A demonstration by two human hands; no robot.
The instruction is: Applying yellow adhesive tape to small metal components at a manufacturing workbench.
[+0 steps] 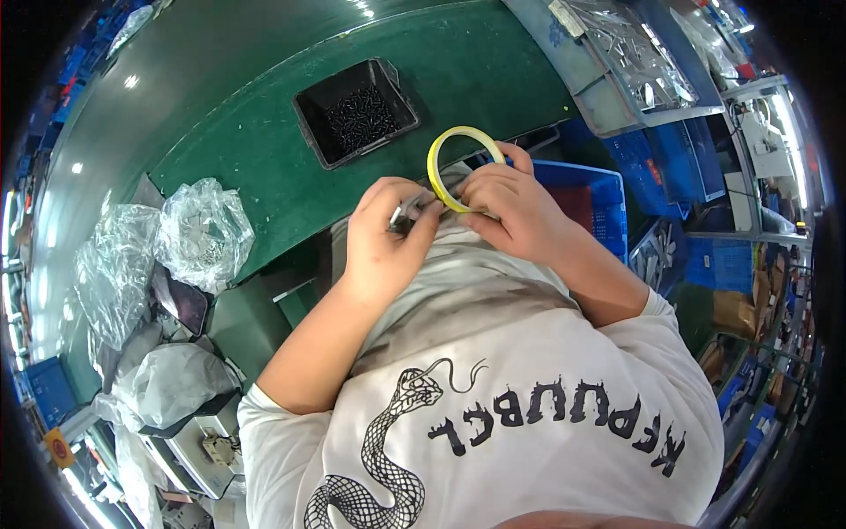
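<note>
A thin roll of yellow tape stands upright in my right hand, whose fingers are closed around its right and lower side. My left hand pinches a small grey metal-looking piece between thumb and fingers. The fingertips of that hand lie close to the lower left edge of the roll. Whether a strip of tape runs between the two hands is too small to tell. Both hands are in front of my body, near the edge of the green table.
A black bin of small dark parts stands on the table beyond my hands. Clear plastic bags lie at the left. A blue crate sits right of my right hand. Further right, a grey bin holds metal pieces.
</note>
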